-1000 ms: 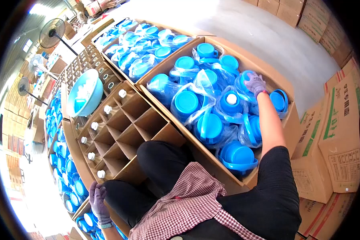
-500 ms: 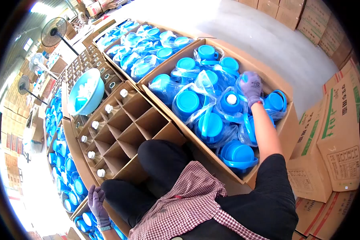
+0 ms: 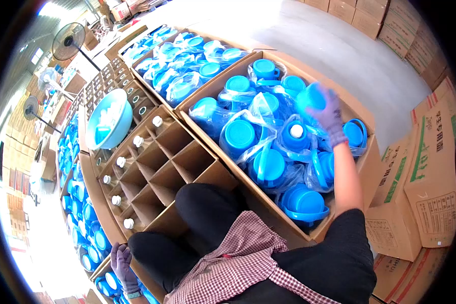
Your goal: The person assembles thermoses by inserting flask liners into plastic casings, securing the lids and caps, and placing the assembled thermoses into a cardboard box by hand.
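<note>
My right hand [image 3: 330,114], in a purple glove, is closed round a blue cup lid [image 3: 310,98] at the far right part of a carton [image 3: 325,76]. Both are blurred. Several blue bottles in clear plastic bags fill that carton, among them a bottle with a white stopper [image 3: 296,131] just left of my wrist. Near my left knee, my left hand [image 3: 122,263], gloved too, hangs beside a carton edge with fingers apart and nothing in it. The divided carton [image 3: 187,175] before my knees holds several white-stoppered bottles along its left side.
A light blue basin [image 3: 125,121] with small white pieces rests on the divided cartons. More cartons of blue bottles [image 3: 180,91] stand beyond and at the left. Printed cardboard boxes [image 3: 433,167] are at the right. Standing fans [image 3: 68,41] are at the upper left.
My right hand has closed on the blue lid and turned; the lid now shows to the left of its fingers. My left hand has shifted slightly down.
</note>
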A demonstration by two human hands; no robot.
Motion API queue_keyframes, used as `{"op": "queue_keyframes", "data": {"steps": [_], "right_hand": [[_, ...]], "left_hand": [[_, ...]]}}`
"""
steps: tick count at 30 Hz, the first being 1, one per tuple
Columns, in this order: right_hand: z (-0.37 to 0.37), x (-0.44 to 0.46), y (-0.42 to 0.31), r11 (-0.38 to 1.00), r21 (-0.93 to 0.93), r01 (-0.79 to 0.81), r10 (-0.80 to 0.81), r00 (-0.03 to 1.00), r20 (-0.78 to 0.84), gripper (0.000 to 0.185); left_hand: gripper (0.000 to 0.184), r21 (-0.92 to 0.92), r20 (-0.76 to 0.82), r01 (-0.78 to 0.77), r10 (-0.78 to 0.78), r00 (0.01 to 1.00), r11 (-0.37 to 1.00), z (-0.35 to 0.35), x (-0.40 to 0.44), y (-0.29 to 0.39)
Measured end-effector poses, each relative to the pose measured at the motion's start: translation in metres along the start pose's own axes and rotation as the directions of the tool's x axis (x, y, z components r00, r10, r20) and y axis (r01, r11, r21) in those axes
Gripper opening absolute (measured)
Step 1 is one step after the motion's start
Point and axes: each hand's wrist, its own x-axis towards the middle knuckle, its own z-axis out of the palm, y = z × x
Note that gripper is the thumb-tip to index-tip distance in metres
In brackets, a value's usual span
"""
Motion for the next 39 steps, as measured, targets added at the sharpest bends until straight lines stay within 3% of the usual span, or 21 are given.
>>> {"op": "queue_keyframes", "data": {"steps": [1, 2, 6, 8, 10, 12, 14, 15, 17, 20, 22, 25, 27, 28, 31, 34, 35, 38, 39], "right_hand": [[-0.003, -0.015, -0.014, 0.993, 0.048, 0.104, -0.112, 0.973, 0.204, 0.089], [0.006, -0.04, -0.024, 0.99, -0.044, 0.132, -0.113, 0.95, 0.291, 0.086], [0.019, -0.073, -0.041, 0.903, -0.371, 0.217, 0.027, 0.833, 0.552, 0.077], [0.03, -0.011, -0.021, 0.953, -0.294, 0.077, 0.184, 0.624, 0.759, 0.08], [0.051, 0.061, -0.011, 0.953, -0.273, -0.132, 0.296, 0.604, 0.74, 0.086], [0.087, 0.106, 0.002, 0.915, -0.3, -0.27, 0.391, 0.775, 0.497, 0.091], [0.143, 0.123, 0.036, 0.871, -0.38, -0.31, 0.41, 0.886, 0.218, 0.092], [0.146, 0.124, 0.026, 0.798, -0.467, -0.381, 0.54, 0.797, 0.272, 0.091], [0.148, 0.121, 0.013, 0.704, -0.599, -0.381, 0.644, 0.7, 0.311, 0.091], [0.146, 0.13, 0.019, 0.756, -0.491, -0.434, 0.53, 0.845, 0.069, 0.079], [0.112, 0.127, 0.014, 0.838, -0.409, -0.361, 0.306, 0.932, -0.196, 0.067], [0.057, 0.091, 0.006, 0.699, -0.625, -0.347, 0.2, 0.934, -0.295, 0.06], [0.056, 0.05, 0.061, 0.666, -0.67, -0.327, 0.34, 0.933, -0.118, 0.057], [0.061, 0.031, 0.079, 0.655, -0.688, -0.313, 0.407, 0.913, -0.028, 0.056], [0.079, -0.002, 0.097, 0.667, -0.739, -0.091, 0.219, 0.973, 0.077, 0.062], [0.092, 0.05, 0.06, 0.895, -0.447, -0.003, 0.109, 0.971, 0.212, 0.067], [0.102, 0.052, 0.045, 0.965, -0.261, 0.009, 0.084, 0.936, 0.342, 0.065], [0.148, 0.045, 0.023, 0.969, -0.246, -0.016, 0.17, 0.766, 0.62, 0.046], [0.156, 0.051, 0.019, 0.899, -0.434, -0.053, 0.33, 0.732, 0.596, 0.042]], "left_hand": [[0.042, 0.007, -0.002, 0.006, -0.006, 1.0, 1.0, 0.005, 0.004, 0.0], [0.042, 0.015, -0.007, 0.014, -0.014, 1.0, 1.0, 0.009, 0.006, 0.001], [0.042, 0.091, 0.044, -0.002, -0.002, 0.999, 0.996, 0.029, 0.014, 0.004], [0.043, 0.12, 0.071, -0.014, 0.006, 0.997, 0.993, 0.041, 0.016, 0.015], [0.043, 0.127, 0.1, -0.039, 0.027, 0.995, 0.991, 0.042, 0.02, 0.02], [0.043, 0.121, 0.112, -0.065, 0.051, 0.992, 0.991, 0.036, 0.027, 0.015], [0.044, 0.106, 0.08, -0.049, 0.041, 0.996, 0.993, 0.03, 0.031, 0.011], [0.044, 0.098, 0.063, -0.039, 0.033, 0.997, 0.994, 0.028, 0.032, 0.01], [0.045, 0.11, 0.03, -0.022, 0.019, 0.999, 0.994, 0.023, 0.032, 0.011], [0.045, 0.11, 0.0, -0.011, 0.012, 1.0, 0.994, 0.001, 0.033, 0.006], [0.044, 0.134, -0.036, -0.011, 0.016, 0.999, 0.991, -0.015, 0.035, 0.006], [0.041, 0.161, -0.127, 0.006, 0.015, 0.992, 0.987, -0.023, 0.045, 0.005], [0.041, 0.169, -0.185, 0.078, -0.047, 0.982, 0.983, -0.017, 0.055, 0.008], [0.042, 0.123, -0.105, 0.037, -0.024, 0.994, 0.992, -0.019, 0.062, 0.004], [0.043, 0.121, -0.026, 0.012, -0.009, 1.0, 0.993, 0.002, 0.078, 0.0], [0.044, 0.1, 0.051, -0.015, 0.01, 0.999, 0.995, 0.023, 0.083, -0.007], [0.045, 0.103, 0.069, -0.019, 0.012, 0.998, 0.995, 0.028, 0.081, -0.008], [0.047, 0.128, 0.065, -0.052, 0.044, 0.997, 0.99, 0.038, 0.07, -0.009], [0.047, 0.114, 0.07, -0.06, 0.053, 0.996, 0.992, 0.034, 0.066, -0.008]]}}
